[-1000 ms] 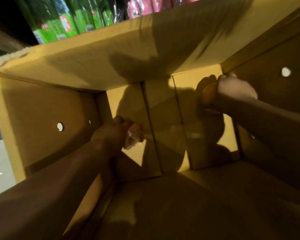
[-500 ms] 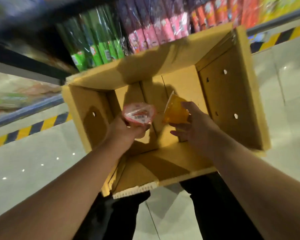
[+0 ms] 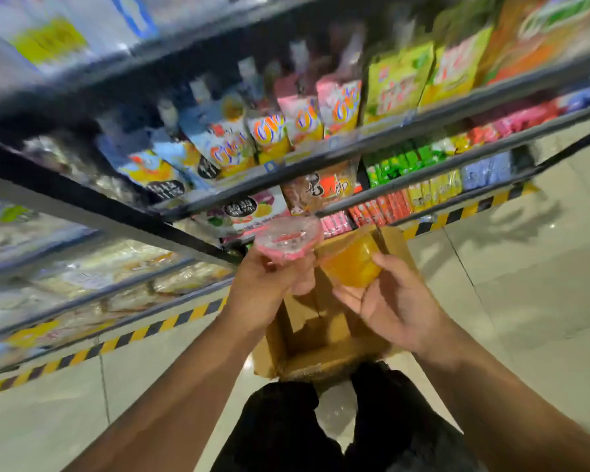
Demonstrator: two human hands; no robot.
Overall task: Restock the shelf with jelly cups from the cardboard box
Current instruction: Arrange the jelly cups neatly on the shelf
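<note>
Stocked shop shelves [image 3: 321,155] stand behind the open brown cardboard box [image 3: 307,335]; above it, the left hand [image 3: 263,291] pinches in its grip a pink plastic jelly cup [image 3: 288,238], the right hand [image 3: 399,304] an orange plastic jelly cup [image 3: 349,264], presumably bound for shelving.

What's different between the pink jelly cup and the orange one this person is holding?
Colour: the pink cup has pink jelly, the orange cup orange.
Holder: the left hand grips the pink cup, the right hand the orange cup.
Pose: the pink cup turns a broad round face to the camera; the orange cup shows its side.
Both are small clear cups held above the cardboard box.
</note>
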